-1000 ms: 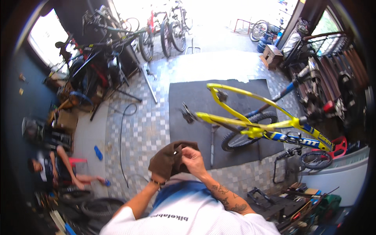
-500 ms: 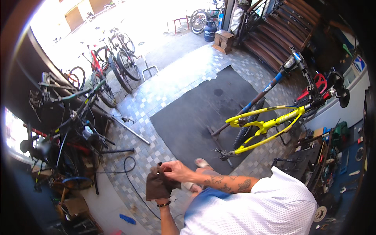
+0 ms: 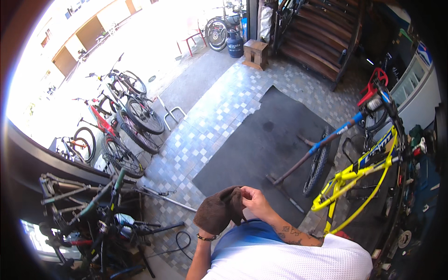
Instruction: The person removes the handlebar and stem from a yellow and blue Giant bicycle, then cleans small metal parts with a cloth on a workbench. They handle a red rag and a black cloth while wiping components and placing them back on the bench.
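A dark brown cloth [image 3: 214, 212] covers most of my left hand [image 3: 204, 232], so its fingers are hidden; only the wrist with a beaded bracelet shows below. With thumb and fingertips pinched together, my right hand [image 3: 254, 201] grips the cloth's upper right edge. A loose flap of the fabric hangs under those fingers. Both hands are held close in front of my body, above the tiled floor and the near edge of a dark mat.
A yellow bicycle frame [image 3: 345, 176] is at the right, by a blue and brown stand pole [image 3: 306, 153] on the dark mat [image 3: 247, 144]. Bicycle frames and parts [image 3: 93, 210] crowd the left. Several bicycles [image 3: 144, 114] stand outside. Wooden stairs [image 3: 317, 39] rise behind.
My view has shifted, so the surroundings sit differently. The cloth is now spread more fully over my left hand, and my right hand pinches its right edge instead of its top.
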Action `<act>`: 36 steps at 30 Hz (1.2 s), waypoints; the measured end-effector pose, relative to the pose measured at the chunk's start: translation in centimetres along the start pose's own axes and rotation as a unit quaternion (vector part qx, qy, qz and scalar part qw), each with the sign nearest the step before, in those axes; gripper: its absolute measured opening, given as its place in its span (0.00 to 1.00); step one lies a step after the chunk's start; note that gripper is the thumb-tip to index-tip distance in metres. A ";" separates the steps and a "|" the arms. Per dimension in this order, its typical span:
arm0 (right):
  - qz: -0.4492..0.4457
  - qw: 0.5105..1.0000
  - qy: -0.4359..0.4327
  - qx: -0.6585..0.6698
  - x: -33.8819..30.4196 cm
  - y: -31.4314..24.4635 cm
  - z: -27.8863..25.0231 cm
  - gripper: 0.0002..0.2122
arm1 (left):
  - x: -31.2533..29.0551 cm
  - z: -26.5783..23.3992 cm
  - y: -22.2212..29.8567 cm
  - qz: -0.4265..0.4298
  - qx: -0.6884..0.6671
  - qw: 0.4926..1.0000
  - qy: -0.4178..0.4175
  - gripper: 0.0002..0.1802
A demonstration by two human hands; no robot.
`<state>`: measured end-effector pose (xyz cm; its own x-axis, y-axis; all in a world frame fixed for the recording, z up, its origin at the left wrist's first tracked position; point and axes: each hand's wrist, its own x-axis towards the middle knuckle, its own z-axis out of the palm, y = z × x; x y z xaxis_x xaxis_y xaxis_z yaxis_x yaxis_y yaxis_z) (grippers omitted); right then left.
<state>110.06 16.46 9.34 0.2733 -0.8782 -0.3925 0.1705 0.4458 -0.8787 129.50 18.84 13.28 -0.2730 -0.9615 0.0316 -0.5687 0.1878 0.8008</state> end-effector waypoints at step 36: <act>-0.387 0.863 0.172 -0.277 101.2 -44.0 5.9 0.09 | 100.6 -38.9 -41.6 -0.055 -0.495 0.852 -0.159 0.21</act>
<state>135.84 -91.03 9.83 -0.0332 -0.9178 0.3957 -0.3284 -0.3639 -0.8716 155.88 -93.53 6.42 -0.5462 -0.8299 -0.1137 0.2864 -0.3126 0.9057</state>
